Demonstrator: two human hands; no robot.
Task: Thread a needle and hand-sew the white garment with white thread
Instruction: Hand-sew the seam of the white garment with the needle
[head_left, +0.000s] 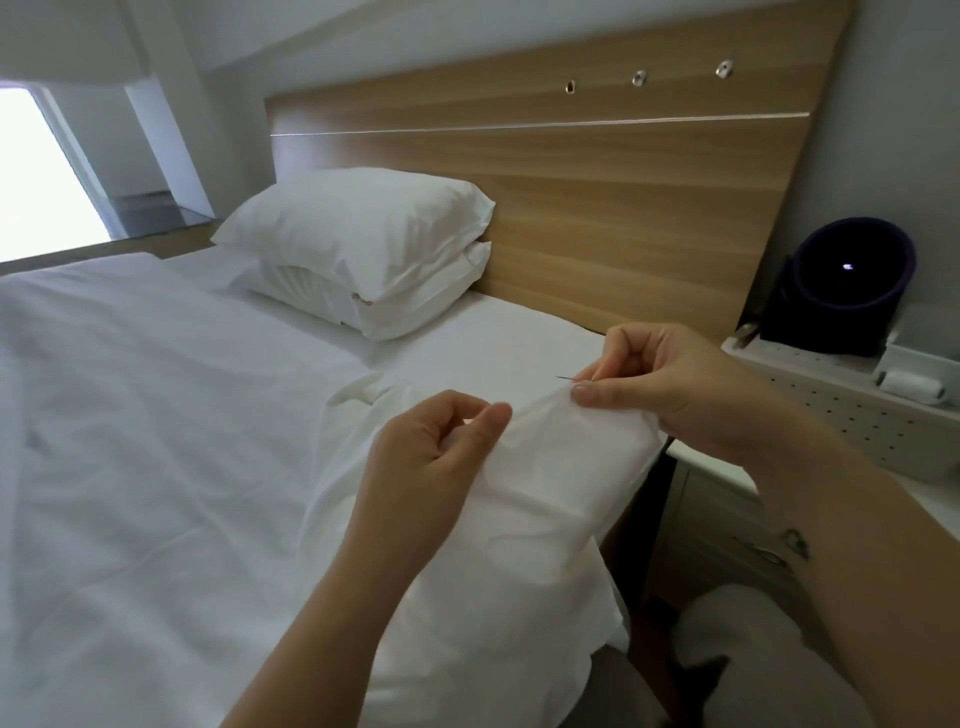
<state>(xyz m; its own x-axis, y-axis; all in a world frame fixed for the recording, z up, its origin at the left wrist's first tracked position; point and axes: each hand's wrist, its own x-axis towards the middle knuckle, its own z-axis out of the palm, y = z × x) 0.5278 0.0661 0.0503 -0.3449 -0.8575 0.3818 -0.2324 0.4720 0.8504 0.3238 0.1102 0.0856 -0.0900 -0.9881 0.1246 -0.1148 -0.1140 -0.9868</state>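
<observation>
The white garment (550, 499) drapes over the bed's near right corner and is lifted between both hands. My left hand (436, 447) pinches its upper edge between thumb and curled fingers. My right hand (660, 384) grips the same edge further right and pinches a thin needle (569, 378), whose tip points left just above the cloth. The thread itself is too fine to see. A spool of white thread (911, 388) lies on the white tray to the right.
A white perforated tray (831, 410) sits on the bedside table with a dark round device (847, 286) behind it. Two white pillows (363, 249) are stacked against the wooden headboard (597, 182). The white duvet (156, 415) covers the bed at left.
</observation>
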